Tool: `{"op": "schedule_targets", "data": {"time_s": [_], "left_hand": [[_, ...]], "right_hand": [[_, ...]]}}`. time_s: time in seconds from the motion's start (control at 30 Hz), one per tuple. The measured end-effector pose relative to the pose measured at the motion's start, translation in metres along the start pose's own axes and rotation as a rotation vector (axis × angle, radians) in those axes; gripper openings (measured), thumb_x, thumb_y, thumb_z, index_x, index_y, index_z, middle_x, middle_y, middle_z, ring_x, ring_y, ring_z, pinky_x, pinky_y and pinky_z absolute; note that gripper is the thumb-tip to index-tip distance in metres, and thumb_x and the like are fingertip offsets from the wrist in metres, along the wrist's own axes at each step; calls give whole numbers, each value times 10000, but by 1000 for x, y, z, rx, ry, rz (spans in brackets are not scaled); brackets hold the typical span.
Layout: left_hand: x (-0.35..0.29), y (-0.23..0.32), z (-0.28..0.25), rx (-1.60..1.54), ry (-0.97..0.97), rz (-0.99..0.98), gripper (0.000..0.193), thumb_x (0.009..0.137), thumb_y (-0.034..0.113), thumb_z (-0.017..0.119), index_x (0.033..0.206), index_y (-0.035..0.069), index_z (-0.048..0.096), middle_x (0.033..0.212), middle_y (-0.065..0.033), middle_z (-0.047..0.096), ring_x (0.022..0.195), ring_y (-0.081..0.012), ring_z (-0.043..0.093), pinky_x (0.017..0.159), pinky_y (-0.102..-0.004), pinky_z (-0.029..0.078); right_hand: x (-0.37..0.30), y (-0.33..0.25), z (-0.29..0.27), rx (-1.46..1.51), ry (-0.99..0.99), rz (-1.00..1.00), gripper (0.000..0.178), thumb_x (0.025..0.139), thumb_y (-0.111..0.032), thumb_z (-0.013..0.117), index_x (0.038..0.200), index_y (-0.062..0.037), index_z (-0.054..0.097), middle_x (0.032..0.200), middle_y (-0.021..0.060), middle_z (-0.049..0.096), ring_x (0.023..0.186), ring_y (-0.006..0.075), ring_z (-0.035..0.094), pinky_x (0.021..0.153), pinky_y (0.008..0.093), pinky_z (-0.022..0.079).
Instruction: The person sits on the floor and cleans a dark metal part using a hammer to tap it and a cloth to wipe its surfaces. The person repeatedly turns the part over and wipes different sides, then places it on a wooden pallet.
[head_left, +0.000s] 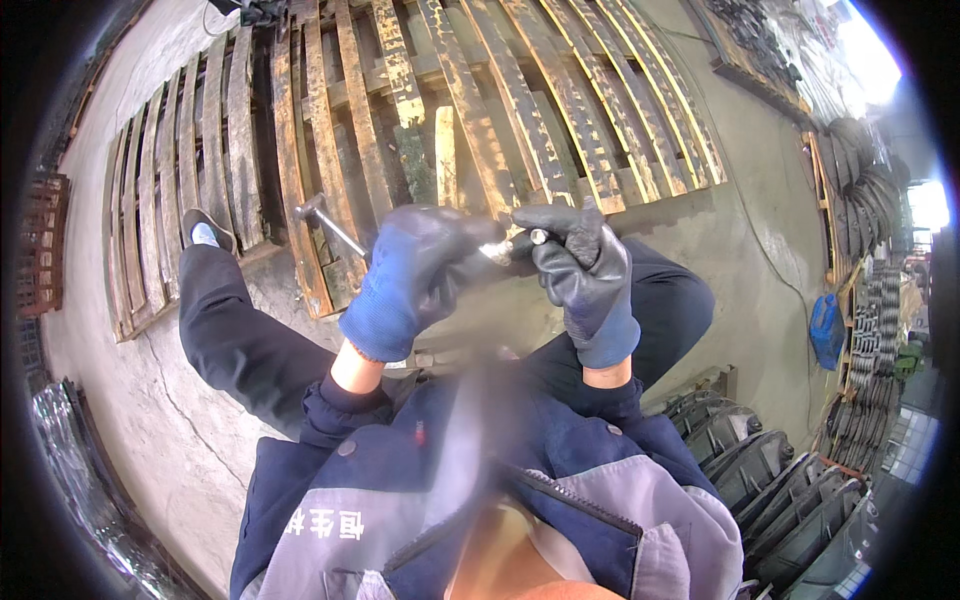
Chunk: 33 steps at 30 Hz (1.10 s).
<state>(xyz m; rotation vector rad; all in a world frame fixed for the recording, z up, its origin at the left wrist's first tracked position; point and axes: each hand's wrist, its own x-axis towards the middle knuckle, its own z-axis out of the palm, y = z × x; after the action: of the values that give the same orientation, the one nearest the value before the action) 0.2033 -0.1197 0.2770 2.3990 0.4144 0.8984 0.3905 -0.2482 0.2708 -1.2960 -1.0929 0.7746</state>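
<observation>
Both my hands wear blue gloves with black coated palms and fingers, and they meet in front of my chest. My left hand (425,262) is closed round a hammer-like metal tool (340,232), whose thin shaft and short cross head stick out to the left. Its fingertips reach toward a small bright piece (497,252) between the hands, too blurred to name. My right hand (583,262) is closed in a pinch on a small metal rod (540,237), with its round end showing. The rest of the rod is hidden by the fingers.
Worn slatted wooden pallets (460,90) lie on the concrete floor ahead of me. Stacked dark curved metal parts (770,480) stand at the lower right. A blue bin (826,330) sits near racks of parts at right. Wrapped goods (95,480) line the left.
</observation>
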Motion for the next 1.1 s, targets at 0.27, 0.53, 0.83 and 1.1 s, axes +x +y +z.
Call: {"op": "schedule_targets", "data": {"time_s": [0.27, 0.53, 0.83, 1.1], "left_hand": [[5, 18, -23, 46, 55, 55, 283, 686, 48, 666, 961, 116, 668, 807, -112, 649, 797, -343, 635, 722, -445, 481], [6, 27, -47, 74, -38, 26, 91, 770, 148, 690, 753, 77, 636, 709, -134, 604, 687, -356, 626, 617, -459, 469], [-30, 16, -57, 387, -232, 4, 199, 788, 153, 691, 974, 90, 658, 926, -125, 628, 918, -344, 593, 829, -444, 430], [-52, 7, -55, -301, -123, -308, 239, 833, 177, 710, 995, 1, 697, 866, -197, 674, 820, -369, 657, 743, -405, 505]], "right_hand": [[19, -48, 16, -553, -125, -328, 258, 872, 5, 614, 1102, -55, 714, 908, 106, 715, 744, 193, 672, 690, 317, 545], [27, -48, 21, -709, -330, -338, 242, 848, -54, 641, 1085, -52, 690, 885, 137, 685, 762, 297, 662, 679, 372, 519], [40, -33, 41, -430, -638, -181, 238, 864, -13, 596, 1098, -37, 629, 982, 141, 690, 776, 295, 667, 680, 401, 519], [26, -26, 58, -423, -558, -234, 167, 888, -26, 606, 1049, -40, 650, 857, 108, 665, 712, 200, 638, 626, 316, 492]]}}
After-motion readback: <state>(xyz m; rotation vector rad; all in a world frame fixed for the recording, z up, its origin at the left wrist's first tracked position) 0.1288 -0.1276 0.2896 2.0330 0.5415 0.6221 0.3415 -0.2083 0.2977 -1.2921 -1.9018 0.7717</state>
